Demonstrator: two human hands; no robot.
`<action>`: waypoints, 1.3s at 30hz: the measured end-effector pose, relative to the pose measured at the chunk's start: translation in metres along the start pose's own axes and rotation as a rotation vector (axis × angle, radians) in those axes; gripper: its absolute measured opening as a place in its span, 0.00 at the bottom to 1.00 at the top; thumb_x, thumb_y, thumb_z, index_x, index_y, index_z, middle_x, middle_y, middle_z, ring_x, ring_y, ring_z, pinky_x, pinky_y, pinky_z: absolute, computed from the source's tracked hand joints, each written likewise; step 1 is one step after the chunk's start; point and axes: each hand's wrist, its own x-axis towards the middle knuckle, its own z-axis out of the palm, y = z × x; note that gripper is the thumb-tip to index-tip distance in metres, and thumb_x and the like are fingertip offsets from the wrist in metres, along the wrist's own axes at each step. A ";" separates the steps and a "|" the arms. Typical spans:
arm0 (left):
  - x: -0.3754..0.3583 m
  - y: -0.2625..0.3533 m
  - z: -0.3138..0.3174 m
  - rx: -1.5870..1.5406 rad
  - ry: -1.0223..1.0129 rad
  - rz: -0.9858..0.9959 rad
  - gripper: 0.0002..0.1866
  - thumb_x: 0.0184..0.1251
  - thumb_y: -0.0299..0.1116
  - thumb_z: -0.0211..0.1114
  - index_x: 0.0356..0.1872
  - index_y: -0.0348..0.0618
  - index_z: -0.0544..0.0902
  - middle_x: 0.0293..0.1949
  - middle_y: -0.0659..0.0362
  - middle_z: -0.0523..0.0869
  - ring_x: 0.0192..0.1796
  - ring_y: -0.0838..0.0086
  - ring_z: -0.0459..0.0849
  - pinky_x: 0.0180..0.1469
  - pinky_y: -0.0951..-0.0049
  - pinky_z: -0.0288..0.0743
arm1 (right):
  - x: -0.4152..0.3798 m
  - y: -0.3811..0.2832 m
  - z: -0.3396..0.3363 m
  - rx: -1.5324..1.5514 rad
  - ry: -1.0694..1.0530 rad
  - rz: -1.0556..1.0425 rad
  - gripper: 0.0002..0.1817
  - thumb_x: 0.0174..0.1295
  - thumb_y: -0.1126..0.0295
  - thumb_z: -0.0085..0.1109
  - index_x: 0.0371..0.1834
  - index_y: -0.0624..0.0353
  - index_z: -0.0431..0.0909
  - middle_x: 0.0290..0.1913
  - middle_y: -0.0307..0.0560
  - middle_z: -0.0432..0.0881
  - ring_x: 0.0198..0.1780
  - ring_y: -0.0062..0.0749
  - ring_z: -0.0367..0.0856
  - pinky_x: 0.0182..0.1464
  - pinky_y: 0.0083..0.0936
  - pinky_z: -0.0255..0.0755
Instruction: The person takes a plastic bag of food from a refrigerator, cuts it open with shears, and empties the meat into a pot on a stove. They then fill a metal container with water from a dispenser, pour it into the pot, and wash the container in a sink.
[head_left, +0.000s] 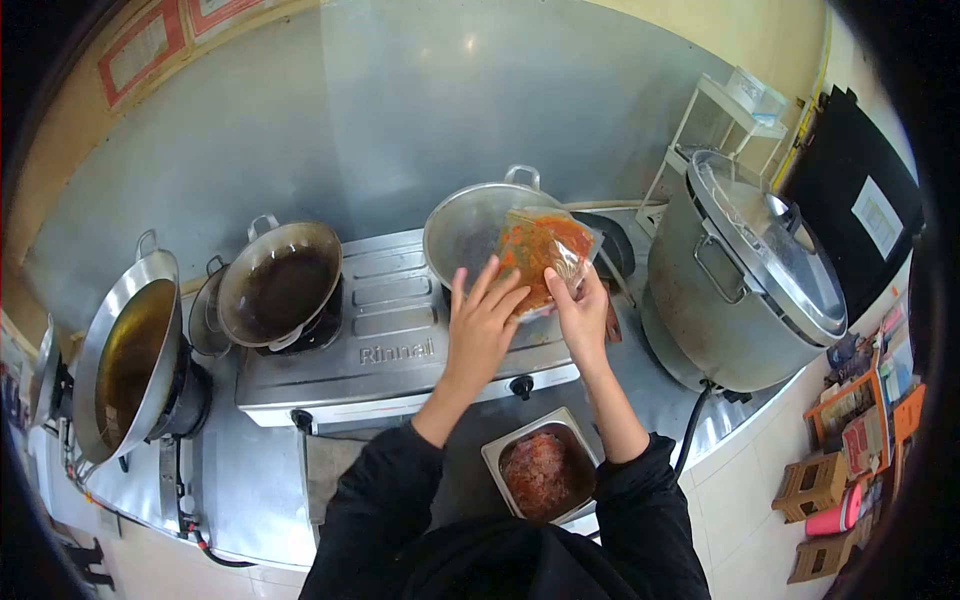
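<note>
A clear plastic bag of orange-red sauce (pixel 548 245) is held up over the front right of a wide metal wok (pixel 462 225) on the stove. My right hand (pixel 582 318) grips the bag's lower right side, thumb on top. My left hand (pixel 482 325) is open, its fingers spread and overlapping the bag's lower left edge. The wok's inside is partly hidden behind the bag and hands. Below my hands, near my body, a square metal container (pixel 492 460) holds a reddish, frosty-looking mass (pixel 540 468).
The two-burner stove (pixel 395 318) carries a second, darker wok (pixel 280 275) on its left. Farther left stands a large wok of yellowish oil (pixel 135 350). A big lidded pot (pixel 690 290) is at the right, with a small white rack (pixel 715 110) behind it.
</note>
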 end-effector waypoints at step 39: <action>0.090 -0.071 0.047 -0.841 0.316 -0.603 0.23 0.72 0.45 0.38 0.40 0.35 0.76 0.42 0.54 0.80 0.46 0.73 0.75 0.53 0.73 0.64 | 0.110 0.027 0.026 -0.573 -0.008 -0.484 0.09 0.53 0.68 0.59 0.30 0.63 0.81 0.26 0.49 0.79 0.26 0.33 0.76 0.31 0.23 0.68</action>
